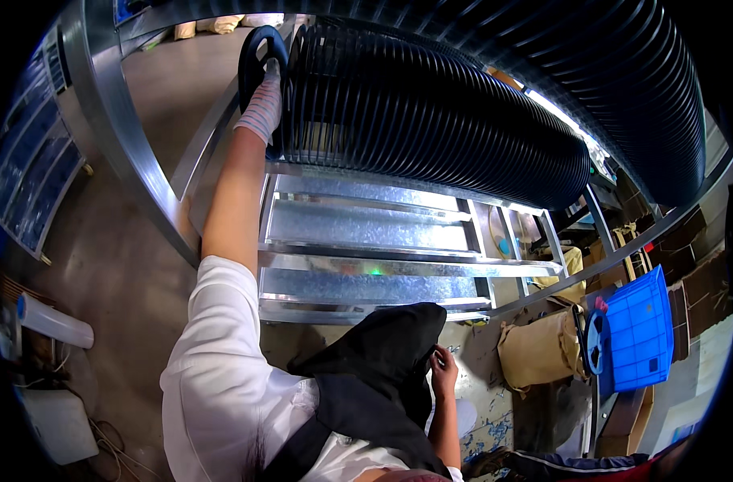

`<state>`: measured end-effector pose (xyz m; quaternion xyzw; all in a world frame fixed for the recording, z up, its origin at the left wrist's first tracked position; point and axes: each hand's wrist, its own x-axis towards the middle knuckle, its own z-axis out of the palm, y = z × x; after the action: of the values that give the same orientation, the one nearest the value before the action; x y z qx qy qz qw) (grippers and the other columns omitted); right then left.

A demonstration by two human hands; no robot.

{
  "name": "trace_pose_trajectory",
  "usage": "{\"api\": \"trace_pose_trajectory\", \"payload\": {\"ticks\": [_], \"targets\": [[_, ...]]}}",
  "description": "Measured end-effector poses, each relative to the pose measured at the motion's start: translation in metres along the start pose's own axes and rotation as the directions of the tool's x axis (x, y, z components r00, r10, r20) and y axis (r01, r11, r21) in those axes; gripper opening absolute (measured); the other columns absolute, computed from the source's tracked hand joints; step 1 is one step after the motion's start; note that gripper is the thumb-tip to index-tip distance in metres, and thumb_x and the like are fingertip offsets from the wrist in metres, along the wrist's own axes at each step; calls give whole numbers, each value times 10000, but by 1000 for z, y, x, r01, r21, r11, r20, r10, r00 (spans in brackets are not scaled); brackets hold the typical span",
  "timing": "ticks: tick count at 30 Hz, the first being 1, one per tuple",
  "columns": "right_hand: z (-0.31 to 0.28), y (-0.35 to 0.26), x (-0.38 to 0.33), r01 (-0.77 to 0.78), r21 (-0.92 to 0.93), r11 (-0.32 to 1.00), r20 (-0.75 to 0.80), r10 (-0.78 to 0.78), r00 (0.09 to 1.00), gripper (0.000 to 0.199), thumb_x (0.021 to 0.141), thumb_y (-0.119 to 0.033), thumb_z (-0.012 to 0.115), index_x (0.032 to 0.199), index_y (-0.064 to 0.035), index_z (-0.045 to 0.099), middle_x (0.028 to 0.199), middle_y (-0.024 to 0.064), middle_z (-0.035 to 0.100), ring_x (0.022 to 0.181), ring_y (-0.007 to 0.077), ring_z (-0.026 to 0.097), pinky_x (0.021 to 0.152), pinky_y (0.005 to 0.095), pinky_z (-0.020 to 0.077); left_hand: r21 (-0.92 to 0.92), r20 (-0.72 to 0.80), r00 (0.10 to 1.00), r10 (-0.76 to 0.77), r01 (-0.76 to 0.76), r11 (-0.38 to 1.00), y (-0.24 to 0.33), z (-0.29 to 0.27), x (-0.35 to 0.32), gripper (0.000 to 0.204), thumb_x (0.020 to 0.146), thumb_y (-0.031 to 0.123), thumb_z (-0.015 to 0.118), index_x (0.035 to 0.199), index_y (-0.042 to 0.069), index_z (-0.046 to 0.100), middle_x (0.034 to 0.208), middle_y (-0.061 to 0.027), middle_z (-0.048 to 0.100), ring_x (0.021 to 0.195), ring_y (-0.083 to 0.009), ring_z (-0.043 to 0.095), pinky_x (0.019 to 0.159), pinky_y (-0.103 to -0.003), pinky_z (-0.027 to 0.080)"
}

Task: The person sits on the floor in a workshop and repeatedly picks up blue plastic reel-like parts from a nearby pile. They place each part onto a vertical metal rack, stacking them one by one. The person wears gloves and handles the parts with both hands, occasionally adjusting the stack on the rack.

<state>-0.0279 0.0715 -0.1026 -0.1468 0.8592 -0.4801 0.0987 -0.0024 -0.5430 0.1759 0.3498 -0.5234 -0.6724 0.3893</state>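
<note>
At eleven o'clock, the gloved left hand is clamped on the rim of a black ring-shaped disc ending a long racked row; it looks thin, stiff, light, best held by its edge, while the bare right hand rests half-curled against a dark apron.

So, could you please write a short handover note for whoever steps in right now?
Left hand, gloved, is stretched up and grips a black ring at the near end of the long row of black rings on the metal rack.
Right hand, bare, rests low on the dark apron, holding nothing.
Done: the rack's row is packed along its length.
Left: the gripped ring is not yet released.
</note>
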Motion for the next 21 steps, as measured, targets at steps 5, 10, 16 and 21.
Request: {"api": "trace_pose_trajectory", "payload": {"ticks": [5, 10, 16, 21], "targets": [[5, 14, -3, -5, 40, 999, 3, 5, 1000, 302, 853, -34, 603, 1154, -28, 590, 1088, 93, 637, 1020, 186, 608, 849, 296, 483, -223, 234, 964, 125, -72, 972, 31, 8, -53, 733, 870, 654, 339, 1324, 96, 477, 1294, -134, 528, 1171, -276, 485, 1011, -368, 343], [10, 10, -6, -40, 130, 991, -16, 43, 999, 289, 865, -31, 584, 1154, -32, 593, 1097, 81, 636, 1026, 192, 603, 843, 301, 489, -126, 285, 909, 304, -279, 952, 41, 10, -44, 573, 902, 450, 359, 1322, 63, 405, 1277, -196, 506, 1129, -342, 500, 953, -431, 380], [-17, 18, -7, 86, -167, 982, -65, -98, 993, 318, 833, -174, 637, 1138, -99, 589, 1126, 118, 604, 1043, 298, 573, 892, 361, 458, 648, 426, 233, 874, -753, -115, 23, 34, -97, 425, 941, 204, 383, 1320, 23, 318, 1256, -271, 481, 1079, -422, 519, 882, -506, 425], [-50, 70, -59, -63, -171, 983, -321, 5, 947, 313, 825, -191, 637, 1122, -108, 581, 1197, 111, 571, 1054, 317, 554, 898, 389, 451, 604, 460, -296, 837, -586, -540, -68, 126, -264, 348, 971, 18, 353, 1311, -32, 297, 1230, -329, 475, 1077, -456, 531, 888, -521, 460]]}}
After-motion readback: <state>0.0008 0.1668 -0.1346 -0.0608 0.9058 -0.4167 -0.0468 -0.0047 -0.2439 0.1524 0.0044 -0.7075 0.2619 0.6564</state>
